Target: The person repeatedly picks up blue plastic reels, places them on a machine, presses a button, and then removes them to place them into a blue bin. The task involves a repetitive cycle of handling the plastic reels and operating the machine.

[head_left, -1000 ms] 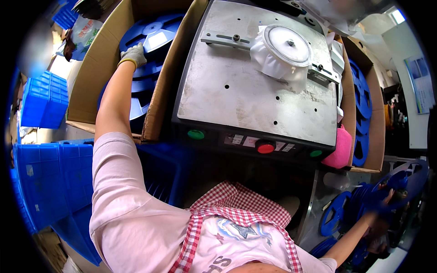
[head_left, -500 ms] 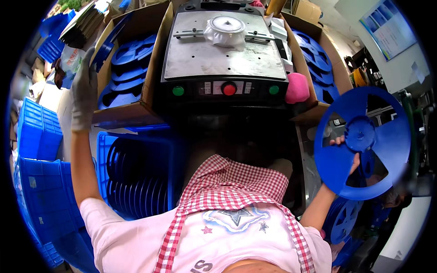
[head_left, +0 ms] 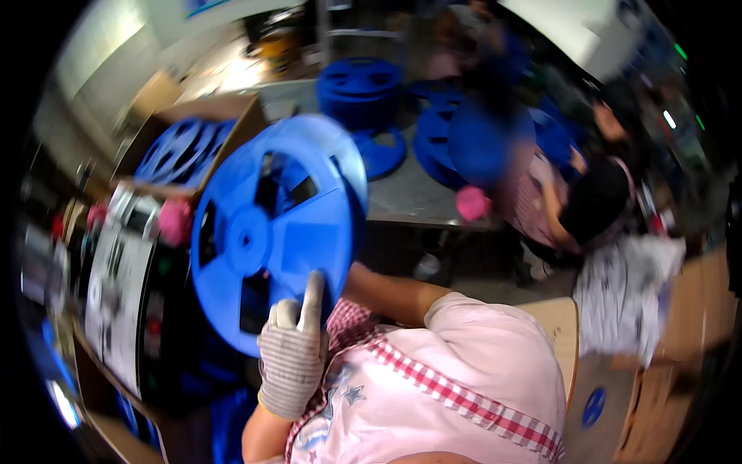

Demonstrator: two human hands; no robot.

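A blue plastic reel (head_left: 309, 240) with cut-out windows and a round hub is raised in front of me, tilted. A second disc edge shows behind its right side. My gloved left hand (head_left: 292, 357) is at its lower rim, with one digit stretched along the front face and the others bent; it seems to grip the rim. The bare right forearm reaches in behind the reel. My right hand (head_left: 267, 275) is mostly hidden there, with only a bit of a fingertip showing through a window; it seems to hold the reel from the back.
A grey worktable (head_left: 410, 203) bears a stack of blue discs (head_left: 359, 93) and a pink lump (head_left: 473, 203). Another person (head_left: 576, 205) works at its right side among blue discs. At left stand the machine (head_left: 120, 298) and a carton (head_left: 232, 127) of blue parts. White bags (head_left: 627, 290) lie right.
The view has swung to the right, toward the worktable and the other person. My left hand has come from the far left to the reel. The reel is now in front of me.
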